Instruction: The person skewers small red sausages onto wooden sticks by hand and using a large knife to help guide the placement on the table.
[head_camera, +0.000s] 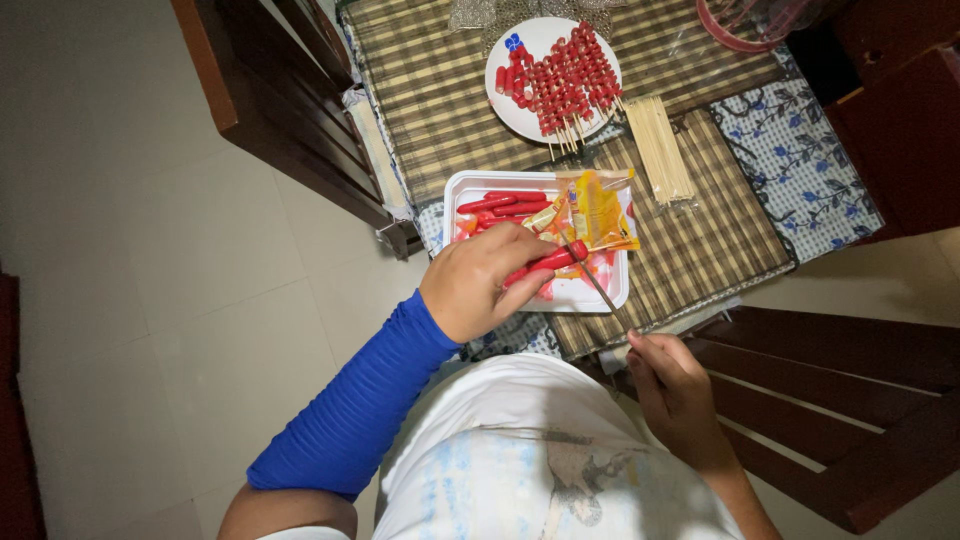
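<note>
A small table (450, 100) covered with brown checked woven mats is standing on a pale tiled floor (150, 250), with dark wooden chairs (290, 90) crowding its left edge and near right corner. The open floor is lying to the left; little room is showing between the chairs and the table's near edge.

At that near edge a white rectangular foam tray (600, 290) is carrying loose red sausages (500, 204) and a torn yellow plastic wrapper (598, 208). The left hand (480, 280), with a blue ribbed sleeve on its forearm, is hanging over the tray, its fingers closing around one short red sausage (555, 259). A thin wooden skewer (600, 290) is running into that sausage from the right hand (672, 385), whose fingers are pinching the stick's near end just off the table's edge.

Toward the far edge a round white plate (505, 105) is holding rows of skewered red sausage pieces (565, 80). Just right of it a bundle of bare pale wooden skewers (660, 150) is lying on the mat.
</note>
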